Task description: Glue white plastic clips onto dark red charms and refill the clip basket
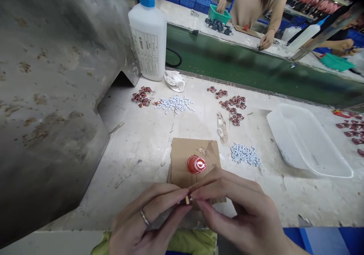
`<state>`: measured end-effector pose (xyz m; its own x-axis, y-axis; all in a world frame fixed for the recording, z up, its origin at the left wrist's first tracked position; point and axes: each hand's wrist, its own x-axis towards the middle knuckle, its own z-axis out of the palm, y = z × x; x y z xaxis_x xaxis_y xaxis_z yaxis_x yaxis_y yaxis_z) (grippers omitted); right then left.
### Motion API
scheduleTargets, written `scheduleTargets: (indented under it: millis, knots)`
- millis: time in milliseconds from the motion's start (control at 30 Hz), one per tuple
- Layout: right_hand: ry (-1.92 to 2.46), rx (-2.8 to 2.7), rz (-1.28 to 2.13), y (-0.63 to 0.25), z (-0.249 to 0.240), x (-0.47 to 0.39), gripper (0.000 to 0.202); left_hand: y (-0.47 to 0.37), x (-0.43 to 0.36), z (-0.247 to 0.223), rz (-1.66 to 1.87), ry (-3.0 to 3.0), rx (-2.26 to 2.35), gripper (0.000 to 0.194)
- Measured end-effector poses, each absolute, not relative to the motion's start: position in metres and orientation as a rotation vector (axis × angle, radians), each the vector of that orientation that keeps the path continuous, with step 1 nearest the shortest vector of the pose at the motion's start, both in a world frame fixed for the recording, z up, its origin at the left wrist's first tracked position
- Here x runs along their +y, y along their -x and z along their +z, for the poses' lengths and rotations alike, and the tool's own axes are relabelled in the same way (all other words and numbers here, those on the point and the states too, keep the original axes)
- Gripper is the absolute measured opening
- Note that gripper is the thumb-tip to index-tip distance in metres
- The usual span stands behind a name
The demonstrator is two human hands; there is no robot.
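Observation:
Just below the cardboard piece [179,160], my two hands meet fingertip to fingertip. My left hand [150,217], with a ring on one finger, pinches a tiny part with a yellowish bit [187,200]; most of it is hidden by the fingers. My right hand [244,209] is closed in a pinch against the same spot, and a speck of something pale shows at its fingertips. On the cardboard, right above the hands, stands a small round red container [196,165] with a glossy surface.
Pale blue small pieces lie in two piles, a left pile [174,104] and a right pile [245,155]. Brown-red figures [233,102] lie beyond. A white tray [309,141], a glue bottle [150,43] and a metal housing [57,96] flank the table. A co-worker's hand [267,39] is across the divider.

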<state>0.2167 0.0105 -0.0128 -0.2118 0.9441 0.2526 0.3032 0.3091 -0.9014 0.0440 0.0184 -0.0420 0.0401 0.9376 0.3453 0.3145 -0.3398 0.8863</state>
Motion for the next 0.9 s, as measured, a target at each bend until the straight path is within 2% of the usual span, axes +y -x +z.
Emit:
scheduleTargets:
  millis: [233, 367, 500, 667, 833, 900]
  knots:
    - [1.136, -1.827, 0.822, -0.219, -0.013, 0.007, 0.025, -0.037, 0.013, -0.049, 1.301, -1.743, 1.2, 0.017]
    - [1.143, -2.069, 0.579, -0.227, -0.013, -0.003, 0.039, -0.028, 0.005, -0.055, 1.236, -1.806, 1.051, 0.034]
    - [1.073, -2.156, 0.452, -0.235, -0.011, -0.008, 0.048, -0.029, 0.005, -0.051, 1.209, -1.786, 1.037, 0.034]
    - [1.109, -2.147, 0.57, -0.235, -0.005, -0.005, 0.034, -0.03, 0.009, -0.047, 1.19, -1.79, 0.973, 0.039]
    - [1.119, -1.784, 0.867, -0.229, -0.008, -0.002, 0.049, -0.033, 0.002, -0.05, 1.212, -1.742, 1.061, 0.046]
    - [1.106, -1.699, 1.004, -0.225, -0.009, -0.002, 0.04, -0.035, -0.001, -0.052, 1.238, -1.734, 1.109, 0.051]
